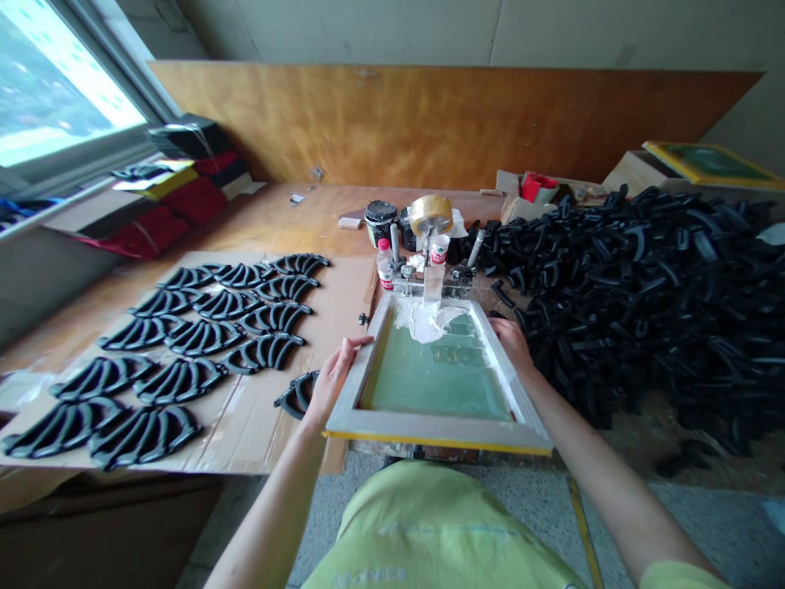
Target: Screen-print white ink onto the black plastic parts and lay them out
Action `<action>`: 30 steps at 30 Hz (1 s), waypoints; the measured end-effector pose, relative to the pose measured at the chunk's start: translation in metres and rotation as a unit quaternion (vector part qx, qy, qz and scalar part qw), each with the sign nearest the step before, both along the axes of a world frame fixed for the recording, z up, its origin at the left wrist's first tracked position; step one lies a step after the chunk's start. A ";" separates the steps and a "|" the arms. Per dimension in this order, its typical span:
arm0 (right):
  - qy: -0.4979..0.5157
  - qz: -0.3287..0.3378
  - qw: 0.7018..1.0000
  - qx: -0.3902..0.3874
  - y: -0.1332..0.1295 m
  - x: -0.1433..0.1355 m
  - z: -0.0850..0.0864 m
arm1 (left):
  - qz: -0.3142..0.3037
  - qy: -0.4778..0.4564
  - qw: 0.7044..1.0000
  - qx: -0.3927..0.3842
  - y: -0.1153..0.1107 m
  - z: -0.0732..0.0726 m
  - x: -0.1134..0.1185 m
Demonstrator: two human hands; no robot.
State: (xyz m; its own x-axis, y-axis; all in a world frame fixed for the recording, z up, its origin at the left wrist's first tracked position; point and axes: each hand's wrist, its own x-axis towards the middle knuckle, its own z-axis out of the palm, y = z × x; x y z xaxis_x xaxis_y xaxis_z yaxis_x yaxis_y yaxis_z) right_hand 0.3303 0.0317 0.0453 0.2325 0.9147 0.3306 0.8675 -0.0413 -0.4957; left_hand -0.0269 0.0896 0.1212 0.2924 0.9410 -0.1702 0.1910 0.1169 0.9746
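Observation:
A framed green mesh screen [435, 376] lies in front of me, its far end at a metal clamp [454, 285]. White paste [423, 317] is smeared over the far part of the mesh, where a flat scraper [433, 286] stands. My left hand [336, 372] is at the frame's left edge, fingers on the rim, with a black curved part [297, 394] just beside it. On the right edge rests my right hand [510, 339], its fingers partly hidden; whether they grip the frame is hard to tell.
Rows of black fan-shaped parts [199, 335] cover cardboard [334, 294] on the left. Black pieces [662, 303] are heaped on the right. Behind the clamp are a tape roll [430, 214], a black tub [381, 219], a red-capped bottle [385, 266] and a paper cup [439, 249].

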 end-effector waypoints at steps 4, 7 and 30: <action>-0.045 0.003 0.996 0.073 0.045 -0.010 0.033 | -0.034 0.006 0.997 -0.073 -0.015 -0.060 -0.008; -0.125 0.064 0.989 0.036 0.088 -0.045 0.046 | -0.019 0.017 0.997 -0.076 -0.017 -0.094 -0.005; -0.139 0.314 0.938 -0.040 0.028 -0.083 0.018 | 0.016 0.014 0.995 -0.102 -0.020 -0.092 -0.003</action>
State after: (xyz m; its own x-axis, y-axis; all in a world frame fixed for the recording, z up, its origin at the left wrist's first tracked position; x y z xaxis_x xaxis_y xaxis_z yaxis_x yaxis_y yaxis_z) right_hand 0.2476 0.0601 0.0637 -0.4452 0.8670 0.2240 0.8289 0.4936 -0.2631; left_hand -0.0299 0.0695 0.0295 0.2546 0.8952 -0.3657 0.2098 0.3180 0.9246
